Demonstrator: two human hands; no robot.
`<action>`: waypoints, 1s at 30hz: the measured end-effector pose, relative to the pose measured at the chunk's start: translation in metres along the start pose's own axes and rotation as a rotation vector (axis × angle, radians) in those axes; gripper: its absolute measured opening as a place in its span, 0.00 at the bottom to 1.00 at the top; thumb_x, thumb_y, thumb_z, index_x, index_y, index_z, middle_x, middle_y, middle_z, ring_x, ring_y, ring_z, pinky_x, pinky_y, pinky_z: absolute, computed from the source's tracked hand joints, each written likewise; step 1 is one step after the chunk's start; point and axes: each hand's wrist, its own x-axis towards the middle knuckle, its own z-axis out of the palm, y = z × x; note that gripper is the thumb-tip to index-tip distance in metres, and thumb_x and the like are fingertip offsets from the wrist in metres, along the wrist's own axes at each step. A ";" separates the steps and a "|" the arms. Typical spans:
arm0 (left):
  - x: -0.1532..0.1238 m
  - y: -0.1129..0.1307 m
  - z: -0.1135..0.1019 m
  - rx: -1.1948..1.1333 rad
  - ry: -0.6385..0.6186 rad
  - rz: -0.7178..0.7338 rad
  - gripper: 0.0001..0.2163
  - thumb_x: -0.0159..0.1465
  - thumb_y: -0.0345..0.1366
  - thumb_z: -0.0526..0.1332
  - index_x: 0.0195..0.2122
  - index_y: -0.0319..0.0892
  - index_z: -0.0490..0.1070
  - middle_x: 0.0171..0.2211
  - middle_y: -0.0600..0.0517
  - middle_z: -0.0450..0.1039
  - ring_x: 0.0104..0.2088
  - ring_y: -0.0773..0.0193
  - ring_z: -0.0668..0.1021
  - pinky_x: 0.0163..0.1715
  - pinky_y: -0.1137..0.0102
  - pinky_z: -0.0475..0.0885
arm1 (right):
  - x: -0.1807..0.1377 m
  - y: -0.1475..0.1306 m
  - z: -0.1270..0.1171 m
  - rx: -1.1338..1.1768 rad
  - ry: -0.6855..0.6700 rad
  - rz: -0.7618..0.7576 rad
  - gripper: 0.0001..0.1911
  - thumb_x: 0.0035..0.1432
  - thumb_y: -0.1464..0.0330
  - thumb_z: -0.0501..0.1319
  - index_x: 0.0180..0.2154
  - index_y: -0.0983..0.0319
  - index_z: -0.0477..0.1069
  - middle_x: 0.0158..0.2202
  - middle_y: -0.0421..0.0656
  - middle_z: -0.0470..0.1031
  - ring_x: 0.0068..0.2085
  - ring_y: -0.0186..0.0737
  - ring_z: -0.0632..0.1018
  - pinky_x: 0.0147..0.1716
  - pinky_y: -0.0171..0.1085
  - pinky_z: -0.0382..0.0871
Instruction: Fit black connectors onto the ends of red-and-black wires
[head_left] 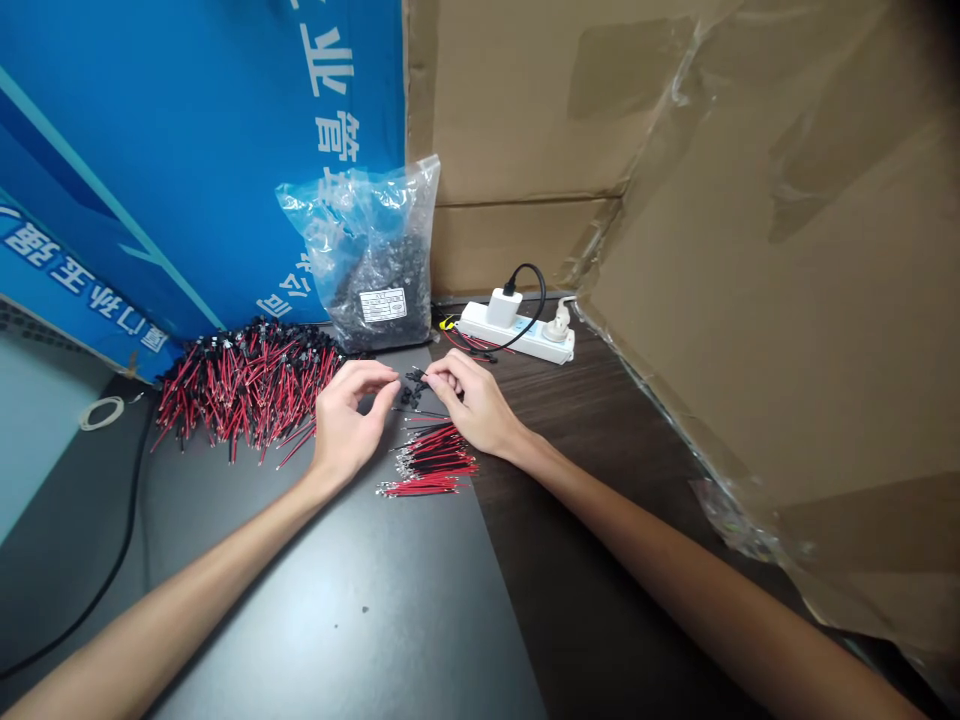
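My left hand (351, 415) is closed in a pinch, thumb and index fingertips together. Whatever may be between them is too small to make out. Across from it, my right hand (474, 405) pinches a thin wire, its pale metal tip (418, 369) pointing toward my left fingertips. Small black plastic connector housings (411, 396) lie in a little group between the two hands. Just below them are loose rows of short red and black wires (435, 450) with silvery crimped ends, partly under my right hand.
A large heap of red and black wires with black connectors (247, 390) lies at the left. Behind stands a clear bag of black parts (382, 270) with a white label. A white power strip (517, 333) sits at the back; cardboard (750, 300) walls the right side.
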 end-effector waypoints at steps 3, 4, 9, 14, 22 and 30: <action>0.000 -0.002 0.001 -0.082 -0.012 -0.053 0.05 0.62 0.36 0.67 0.38 0.42 0.78 0.39 0.49 0.77 0.41 0.61 0.81 0.44 0.62 0.80 | 0.000 0.001 0.000 0.021 -0.014 -0.020 0.09 0.70 0.66 0.54 0.38 0.61 0.70 0.36 0.43 0.71 0.36 0.38 0.72 0.37 0.39 0.67; 0.000 -0.003 0.002 -0.107 -0.021 -0.071 0.06 0.61 0.35 0.68 0.39 0.42 0.78 0.40 0.49 0.77 0.40 0.61 0.81 0.45 0.62 0.80 | 0.000 0.001 0.000 0.022 -0.020 -0.026 0.09 0.70 0.66 0.54 0.38 0.61 0.70 0.36 0.43 0.71 0.35 0.38 0.72 0.37 0.39 0.66; -0.001 -0.002 0.002 -0.164 -0.030 -0.079 0.06 0.61 0.34 0.68 0.40 0.42 0.79 0.42 0.49 0.76 0.40 0.63 0.81 0.45 0.62 0.81 | 0.000 -0.003 -0.001 0.022 -0.033 -0.054 0.11 0.70 0.67 0.53 0.37 0.62 0.71 0.34 0.43 0.70 0.34 0.38 0.71 0.35 0.39 0.65; 0.001 -0.003 0.002 -0.137 -0.028 -0.136 0.10 0.58 0.32 0.69 0.41 0.41 0.77 0.38 0.49 0.78 0.37 0.63 0.82 0.41 0.65 0.81 | 0.000 -0.006 -0.004 0.011 -0.099 -0.076 0.09 0.67 0.70 0.55 0.33 0.61 0.70 0.31 0.41 0.69 0.30 0.36 0.68 0.32 0.38 0.63; 0.000 -0.002 0.003 -0.139 -0.091 -0.136 0.10 0.58 0.32 0.69 0.41 0.41 0.76 0.39 0.49 0.80 0.36 0.63 0.82 0.41 0.63 0.80 | 0.000 -0.008 -0.003 0.013 -0.104 -0.084 0.09 0.65 0.70 0.55 0.31 0.61 0.69 0.29 0.40 0.69 0.28 0.34 0.67 0.30 0.37 0.62; 0.000 -0.001 0.003 -0.152 -0.087 -0.150 0.11 0.57 0.30 0.70 0.41 0.41 0.76 0.38 0.49 0.80 0.35 0.63 0.82 0.40 0.64 0.80 | -0.001 -0.007 -0.002 0.006 -0.118 -0.092 0.10 0.66 0.69 0.55 0.31 0.61 0.69 0.30 0.41 0.69 0.29 0.35 0.67 0.31 0.38 0.62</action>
